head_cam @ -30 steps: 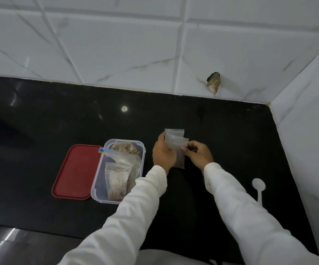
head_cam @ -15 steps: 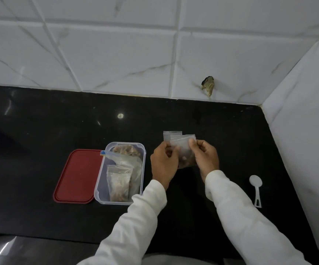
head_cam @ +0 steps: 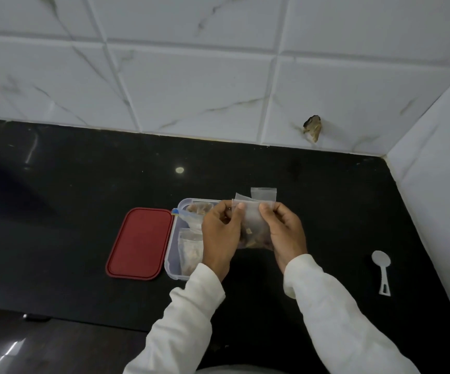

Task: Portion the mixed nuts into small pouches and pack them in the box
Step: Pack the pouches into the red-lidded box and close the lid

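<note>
A small clear pouch (head_cam: 253, 228) with nuts in its bottom hangs above the black counter. My left hand (head_cam: 220, 236) pinches its top left edge and my right hand (head_cam: 283, 233) pinches the top right edge. Behind it an empty clear pouch (head_cam: 264, 194) lies on the counter. The clear plastic box (head_cam: 172, 255) stands just left of my left hand. Inside it are a filled small pouch (head_cam: 190, 252) and a larger zip bag of nuts (head_cam: 194, 211) with a blue slider. My left hand hides the box's right side.
The box's red lid (head_cam: 140, 242) lies flat to its left. A white plastic spoon (head_cam: 381, 268) rests at the right, near the tiled side wall (head_cam: 439, 184). The counter's front edge (head_cam: 83, 318) runs below the lid.
Both hands lifted the pouch off the counter and moved up to pinch its top edge. The camera view shifted, so the box and lid now appear closer to centre.
</note>
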The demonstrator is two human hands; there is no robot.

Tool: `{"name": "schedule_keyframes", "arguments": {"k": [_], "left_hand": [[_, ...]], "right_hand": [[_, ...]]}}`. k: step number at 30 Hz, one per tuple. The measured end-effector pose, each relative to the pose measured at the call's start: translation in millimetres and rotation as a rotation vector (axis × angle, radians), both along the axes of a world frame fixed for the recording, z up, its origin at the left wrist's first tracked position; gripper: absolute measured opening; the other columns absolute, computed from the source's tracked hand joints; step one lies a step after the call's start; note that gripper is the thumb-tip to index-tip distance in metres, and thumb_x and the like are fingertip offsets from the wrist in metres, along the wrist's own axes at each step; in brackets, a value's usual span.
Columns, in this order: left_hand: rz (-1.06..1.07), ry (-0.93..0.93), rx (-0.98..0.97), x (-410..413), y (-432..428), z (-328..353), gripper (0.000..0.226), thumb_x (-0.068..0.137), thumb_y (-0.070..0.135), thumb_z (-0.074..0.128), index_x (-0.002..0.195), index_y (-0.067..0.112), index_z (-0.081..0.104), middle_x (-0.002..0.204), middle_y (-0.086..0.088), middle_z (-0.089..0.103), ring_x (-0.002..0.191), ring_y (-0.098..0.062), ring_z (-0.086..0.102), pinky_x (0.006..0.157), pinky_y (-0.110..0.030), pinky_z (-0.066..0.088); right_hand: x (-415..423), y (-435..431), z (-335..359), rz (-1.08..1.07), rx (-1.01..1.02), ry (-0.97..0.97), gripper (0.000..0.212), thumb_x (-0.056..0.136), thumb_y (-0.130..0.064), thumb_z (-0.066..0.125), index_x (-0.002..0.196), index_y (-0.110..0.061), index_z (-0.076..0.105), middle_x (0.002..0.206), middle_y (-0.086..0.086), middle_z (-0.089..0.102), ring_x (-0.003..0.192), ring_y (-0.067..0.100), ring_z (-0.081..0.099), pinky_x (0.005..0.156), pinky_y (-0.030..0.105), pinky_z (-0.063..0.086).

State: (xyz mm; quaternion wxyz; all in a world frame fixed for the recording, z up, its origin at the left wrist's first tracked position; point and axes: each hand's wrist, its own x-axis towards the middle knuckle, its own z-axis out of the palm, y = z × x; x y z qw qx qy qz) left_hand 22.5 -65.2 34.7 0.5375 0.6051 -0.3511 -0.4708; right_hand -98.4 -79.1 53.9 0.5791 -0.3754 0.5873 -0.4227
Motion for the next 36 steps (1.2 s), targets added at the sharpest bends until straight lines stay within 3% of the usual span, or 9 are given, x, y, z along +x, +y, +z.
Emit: {"name": "schedule_keyframes", "arguments": {"k": [5,10,14,17,22,24,29,33,36], "left_hand": [[0.062,-0.073,0.005,16,7,0,0.014,0.099,0.030,0.061,0.099,0.017,0.065,0.095,0.000,0.071,0.086,-0.015,0.072,0.068,-0.038,0.064],[0.096,-0.115,-0.012,41,13,3,0.016,0.099,0.026,0.063,0.096,0.012,0.069,0.078,-0.005,0.072,0.065,-0.016,0.071,0.059,-0.033,0.062],[0.092,-0.193,0.055,65,23,-5,0.015,0.098,0.026,0.064,0.100,0.014,0.071,0.071,-0.002,0.072,0.062,-0.013,0.071,0.059,-0.033,0.061],[0.103,-0.260,0.142,78,25,-15,0.014,0.097,0.028,0.066,0.094,0.015,0.071,0.066,-0.002,0.071,0.056,-0.014,0.070,0.059,-0.037,0.061],[-0.060,-0.466,0.246,95,29,-29,0.009,0.096,0.022,0.065,0.092,0.015,0.069,0.086,0.003,0.071,0.086,-0.017,0.069,0.081,-0.034,0.058],[-0.083,-0.535,0.262,97,30,-32,0.008,0.096,0.020,0.063,0.097,0.014,0.069,0.092,0.000,0.071,0.092,-0.020,0.068,0.085,-0.036,0.057],[-0.159,-0.731,0.228,94,30,-31,0.015,0.098,0.010,0.056,0.111,0.006,0.063,0.099,-0.010,0.068,0.089,-0.026,0.065,0.083,-0.037,0.055],[-0.275,-0.928,0.241,93,31,-26,0.025,0.095,0.009,0.060,0.120,0.010,0.055,0.114,-0.011,0.067,0.105,-0.030,0.066,0.091,-0.042,0.055],[-0.396,-1.014,0.299,96,29,-26,0.044,0.094,0.014,0.066,0.134,0.011,0.045,0.123,-0.012,0.063,0.111,-0.030,0.065,0.093,-0.040,0.056]], "right_hand": [[23,8,5,0.003,-0.031,0.082,0.015,0.092,-0.041,0.061,0.096,-0.027,0.065,0.102,-0.010,0.061,0.097,0.015,0.061,0.075,0.043,0.060],[44,14,6,0.031,0.020,0.018,0.015,0.091,-0.040,0.061,0.099,-0.027,0.066,0.102,-0.009,0.062,0.096,0.014,0.062,0.076,0.042,0.060],[57,18,-3,0.087,-0.038,0.156,0.014,0.092,-0.037,0.061,0.099,-0.027,0.066,0.098,-0.010,0.066,0.089,0.005,0.063,0.066,0.020,0.052],[60,17,-18,0.141,-0.067,0.322,0.012,0.091,-0.033,0.063,0.100,-0.025,0.067,0.097,-0.008,0.070,0.089,0.003,0.065,0.068,0.015,0.048],[65,19,-33,0.220,-0.122,0.605,0.015,0.090,-0.034,0.064,0.100,-0.023,0.070,0.089,-0.009,0.071,0.085,0.004,0.066,0.071,0.014,0.048],[69,20,-37,0.242,-0.152,0.692,0.015,0.090,-0.037,0.064,0.097,-0.025,0.069,0.088,-0.010,0.071,0.085,0.007,0.065,0.073,0.021,0.053],[77,23,-42,0.292,-0.207,1.044,0.017,0.090,-0.050,0.057,0.096,-0.035,0.064,0.094,-0.003,0.053,0.079,0.011,0.051,0.065,0.023,0.041],[82,24,-43,0.339,-0.384,1.226,0.016,0.094,-0.041,0.055,0.098,-0.029,0.064,0.090,-0.006,0.056,0.091,0.013,0.045,0.066,0.026,0.044],[84,24,-43,0.434,-0.378,1.267,0.017,0.094,-0.039,0.054,0.101,-0.026,0.063,0.096,-0.005,0.058,0.097,0.015,0.046,0.071,0.028,0.049]]}}
